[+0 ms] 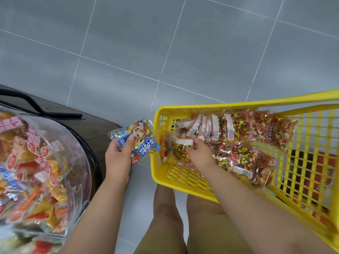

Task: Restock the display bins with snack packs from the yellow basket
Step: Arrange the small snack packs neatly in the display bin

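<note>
Left hand [117, 158] has its fingers and thumb clamped on a blue pack [136, 139]. The thumb is pressed across the front, and the pack sticks up past the fingertips, just short of the basket [159, 125] corner. Right hand [200, 153] is down inside the basket with its fingers bent into the heap of packs [236, 129]. Those lie under its fingertips and spread away beyond it and to its right. Closer to the wrist the mesh bottom shows bare.

Honestly can't tell if the right hand is pinching one or just touching, since the fingertips are lost in crinkly clear wrappers. Off to the left of the left hand sits the clear bin [80, 162], stuffed with orange and red snacks, but it's blurry and cut off by the frame edge, so the labels are unreadable. The basket's right side runs out of shot too. Grey tile floor [165, 43] lies beyond both hands.
</note>
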The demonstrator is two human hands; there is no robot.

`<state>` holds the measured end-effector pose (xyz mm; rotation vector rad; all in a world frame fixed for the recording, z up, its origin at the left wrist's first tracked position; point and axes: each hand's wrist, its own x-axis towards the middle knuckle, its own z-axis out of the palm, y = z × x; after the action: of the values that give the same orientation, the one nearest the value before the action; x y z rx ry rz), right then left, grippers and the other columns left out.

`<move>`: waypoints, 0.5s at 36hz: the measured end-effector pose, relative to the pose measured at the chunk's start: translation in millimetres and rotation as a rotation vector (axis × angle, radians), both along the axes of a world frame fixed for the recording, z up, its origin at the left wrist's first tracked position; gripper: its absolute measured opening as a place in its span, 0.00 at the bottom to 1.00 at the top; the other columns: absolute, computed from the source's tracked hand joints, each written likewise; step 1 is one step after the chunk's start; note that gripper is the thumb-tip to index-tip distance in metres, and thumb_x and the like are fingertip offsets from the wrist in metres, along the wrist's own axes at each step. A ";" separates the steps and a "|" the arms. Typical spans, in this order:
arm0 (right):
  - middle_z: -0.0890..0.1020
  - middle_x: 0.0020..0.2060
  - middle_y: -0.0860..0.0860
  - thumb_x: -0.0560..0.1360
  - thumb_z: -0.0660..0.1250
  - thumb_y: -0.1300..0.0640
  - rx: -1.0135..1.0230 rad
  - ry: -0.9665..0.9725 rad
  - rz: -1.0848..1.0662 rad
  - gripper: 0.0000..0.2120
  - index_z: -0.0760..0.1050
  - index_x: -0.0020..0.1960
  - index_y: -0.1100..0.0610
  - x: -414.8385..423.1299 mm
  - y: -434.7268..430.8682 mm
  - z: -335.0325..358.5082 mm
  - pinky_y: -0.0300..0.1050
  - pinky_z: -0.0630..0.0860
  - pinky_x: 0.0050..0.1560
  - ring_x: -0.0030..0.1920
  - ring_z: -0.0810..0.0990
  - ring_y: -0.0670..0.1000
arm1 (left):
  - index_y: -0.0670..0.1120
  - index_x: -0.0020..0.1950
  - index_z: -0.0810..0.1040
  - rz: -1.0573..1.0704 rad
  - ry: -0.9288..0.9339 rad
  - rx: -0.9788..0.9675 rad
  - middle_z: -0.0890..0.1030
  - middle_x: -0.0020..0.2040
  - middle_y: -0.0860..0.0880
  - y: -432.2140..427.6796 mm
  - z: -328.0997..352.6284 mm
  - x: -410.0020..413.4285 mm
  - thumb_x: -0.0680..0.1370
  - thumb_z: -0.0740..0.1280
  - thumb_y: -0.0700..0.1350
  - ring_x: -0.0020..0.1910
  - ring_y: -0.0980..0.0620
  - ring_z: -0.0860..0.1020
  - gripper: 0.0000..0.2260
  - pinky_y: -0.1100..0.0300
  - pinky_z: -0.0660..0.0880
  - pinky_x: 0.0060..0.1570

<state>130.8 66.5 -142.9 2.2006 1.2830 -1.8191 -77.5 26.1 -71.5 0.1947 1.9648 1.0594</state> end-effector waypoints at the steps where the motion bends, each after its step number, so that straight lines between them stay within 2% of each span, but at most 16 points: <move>1: 0.78 0.38 0.49 0.77 0.61 0.58 0.035 0.018 -0.047 0.13 0.71 0.60 0.48 8.5 2.0 9.1 0.40 0.70 0.28 0.33 0.76 0.50 | 0.49 0.48 0.79 0.003 0.000 -0.013 0.85 0.44 0.48 2.4 0.4 1.2 0.78 0.68 0.44 0.42 0.50 0.84 0.01 0.55 0.81 0.44; 3: 0.74 0.33 0.49 0.77 0.60 0.58 0.117 0.051 -0.159 0.07 0.70 0.53 0.47 29.0 5.9 28.7 0.40 0.67 0.28 0.30 0.73 0.51 | 0.49 0.48 0.79 -0.014 -0.035 -0.034 0.84 0.45 0.46 8.2 2.1 5.4 0.79 0.67 0.44 0.43 0.48 0.83 0.02 0.52 0.80 0.47; 4: 0.73 0.31 0.49 0.77 0.60 0.58 0.159 0.084 -0.223 0.08 0.72 0.50 0.45 40.0 7.9 37.7 0.39 0.67 0.27 0.28 0.71 0.49 | 0.49 0.48 0.78 -0.043 -0.071 -0.040 0.84 0.44 0.46 11.7 3.7 8.6 0.80 0.66 0.42 0.43 0.47 0.83 0.03 0.51 0.80 0.47; 6: 0.78 0.33 0.47 0.76 0.61 0.59 0.175 0.206 -0.372 0.16 0.76 0.46 0.36 56.8 13.2 57.9 0.36 0.70 0.26 0.27 0.73 0.45 | 0.47 0.49 0.77 -0.119 -0.161 -0.037 0.84 0.43 0.46 19.7 6.6 17.1 0.80 0.64 0.39 0.40 0.49 0.83 0.05 0.52 0.80 0.44; 8: 0.82 0.37 0.40 0.76 0.62 0.59 0.100 0.323 -0.470 0.19 0.79 0.45 0.34 68.1 17.6 72.8 0.36 0.73 0.31 0.34 0.78 0.41 | 0.45 0.50 0.76 -0.185 -0.244 -0.061 0.84 0.45 0.44 27.5 9.9 28.3 0.80 0.64 0.38 0.39 0.51 0.83 0.04 0.52 0.81 0.43; 10: 0.80 0.36 0.42 0.76 0.63 0.58 0.043 0.397 -0.413 0.15 0.79 0.53 0.39 72.4 20.8 82.6 0.33 0.72 0.28 0.31 0.77 0.39 | 0.45 0.53 0.76 -0.236 -0.324 -0.112 0.83 0.49 0.41 32.2 11.6 41.2 0.80 0.64 0.39 0.45 0.45 0.83 0.04 0.45 0.80 0.51; 11: 0.80 0.37 0.43 0.76 0.64 0.58 0.052 0.404 -0.341 0.13 0.79 0.54 0.42 71.8 22.4 86.2 0.33 0.73 0.30 0.32 0.78 0.40 | 0.45 0.55 0.76 -0.256 -0.366 -0.137 0.83 0.51 0.41 34.7 13.0 48.5 0.81 0.63 0.41 0.49 0.42 0.82 0.05 0.41 0.77 0.55; 13: 0.83 0.40 0.43 0.77 0.65 0.58 0.078 0.407 -0.217 0.10 0.78 0.53 0.45 67.6 23.7 89.6 0.33 0.75 0.40 0.40 0.80 0.40 | 0.46 0.59 0.76 -0.282 -0.446 -0.175 0.82 0.56 0.41 40.6 15.8 63.2 0.81 0.63 0.46 0.55 0.39 0.80 0.08 0.36 0.73 0.60; 15: 0.80 0.37 0.46 0.77 0.66 0.57 0.105 0.373 -0.146 0.04 0.77 0.50 0.53 60.6 20.9 90.8 0.38 0.72 0.42 0.39 0.78 0.44 | 0.48 0.66 0.74 -0.291 -0.489 -0.220 0.80 0.62 0.43 46.3 17.4 76.5 0.79 0.62 0.57 0.60 0.41 0.79 0.19 0.36 0.71 0.63; 17: 0.74 0.34 0.55 0.76 0.66 0.56 0.147 0.308 -0.105 0.09 0.74 0.48 0.62 55.2 14.8 88.1 0.44 0.68 0.40 0.36 0.72 0.47 | 0.50 0.71 0.70 -0.392 -0.419 -0.269 0.76 0.68 0.45 48.6 16.0 85.2 0.74 0.63 0.65 0.65 0.44 0.75 0.30 0.41 0.69 0.67; 18: 0.74 0.35 0.58 0.76 0.67 0.56 0.158 0.307 -0.098 0.09 0.75 0.50 0.63 53.5 12.0 86.8 0.45 0.67 0.40 0.36 0.71 0.48 | 0.52 0.69 0.72 -0.441 -0.373 -0.264 0.77 0.66 0.47 49.0 17.0 88.0 0.70 0.67 0.67 0.64 0.46 0.75 0.31 0.43 0.70 0.66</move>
<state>184.3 78.4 -56.1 2.1558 1.4371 -2.2383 10.5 75.1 -54.6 0.2512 1.6024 0.5018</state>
